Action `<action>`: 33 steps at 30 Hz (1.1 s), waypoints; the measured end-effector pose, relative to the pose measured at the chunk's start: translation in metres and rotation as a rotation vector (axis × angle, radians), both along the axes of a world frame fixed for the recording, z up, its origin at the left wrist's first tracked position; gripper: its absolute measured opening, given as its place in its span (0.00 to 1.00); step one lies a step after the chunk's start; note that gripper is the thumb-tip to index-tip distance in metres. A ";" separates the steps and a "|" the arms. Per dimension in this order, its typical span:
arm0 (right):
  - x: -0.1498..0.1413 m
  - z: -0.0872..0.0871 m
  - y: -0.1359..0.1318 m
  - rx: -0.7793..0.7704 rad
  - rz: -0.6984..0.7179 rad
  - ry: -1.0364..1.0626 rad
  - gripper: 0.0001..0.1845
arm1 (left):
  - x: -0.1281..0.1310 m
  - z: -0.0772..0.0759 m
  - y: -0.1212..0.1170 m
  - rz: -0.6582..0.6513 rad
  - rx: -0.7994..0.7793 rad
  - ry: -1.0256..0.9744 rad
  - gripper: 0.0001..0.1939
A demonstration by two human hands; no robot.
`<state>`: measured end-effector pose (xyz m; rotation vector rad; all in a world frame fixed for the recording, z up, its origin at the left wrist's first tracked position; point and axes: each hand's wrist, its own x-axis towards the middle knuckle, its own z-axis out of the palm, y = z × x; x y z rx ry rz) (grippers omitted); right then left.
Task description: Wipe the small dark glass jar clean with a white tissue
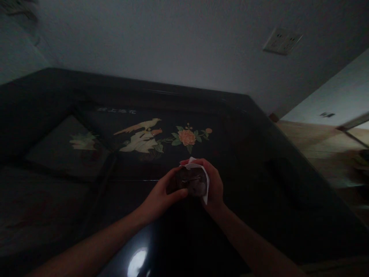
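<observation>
Bare forearms (98, 239) converge over a glossy black table (239, 154); the left hand (165, 194) grips a dark, rounded, perhaps glassy object (198, 187), while the curved right hand (215, 186) clasps a thin, crisp-edged white sheet (206, 175) against it.

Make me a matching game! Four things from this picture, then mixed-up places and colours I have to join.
1. White sheet
2. Sockets
3. Long-tailed bird picture
4. Big flower picture

A. Yellowish
B. On the wall
C. Coral-pink
D. Between the right hand and a dark object

Pairs: 1-D, 2-B, 3-A, 4-C
</observation>
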<state>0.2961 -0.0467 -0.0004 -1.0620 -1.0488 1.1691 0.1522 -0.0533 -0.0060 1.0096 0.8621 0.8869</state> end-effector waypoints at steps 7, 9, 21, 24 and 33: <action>0.000 0.002 -0.010 0.372 -0.061 -0.461 0.18 | 0.001 0.000 0.001 0.037 0.014 0.053 0.33; -0.002 0.001 -0.012 0.467 -0.062 -0.639 0.16 | 0.001 -0.001 0.002 0.076 0.021 0.080 0.33; 0.002 0.001 0.001 0.202 -0.036 -0.252 0.19 | 0.002 0.000 0.000 0.024 -0.006 0.012 0.31; 0.006 0.001 0.006 0.046 -0.026 -0.205 0.16 | 0.003 0.002 0.000 0.029 -0.021 0.019 0.32; 0.001 0.002 -0.008 0.509 -0.029 -0.669 0.15 | 0.002 -0.003 0.002 0.062 0.035 0.078 0.33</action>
